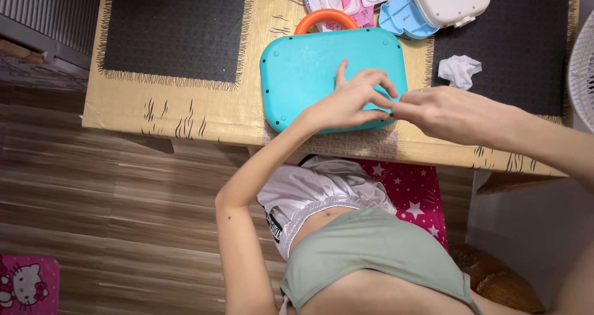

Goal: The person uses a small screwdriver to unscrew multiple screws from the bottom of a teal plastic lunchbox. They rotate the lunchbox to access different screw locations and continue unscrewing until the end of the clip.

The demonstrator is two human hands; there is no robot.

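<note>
Our left hand (349,102) lies spread on the teal case (309,74), fingertips pinching at its right edge; our right hand (442,111) pinches there too, reaching in across the table (185,114).

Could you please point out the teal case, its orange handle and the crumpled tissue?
teal case (303,74), head view, flat top face.
orange handle (326,16), head view, top of arch.
crumpled tissue (459,70), head view, its middle.

Both hands (396,105) on teal case (303,74)
</note>
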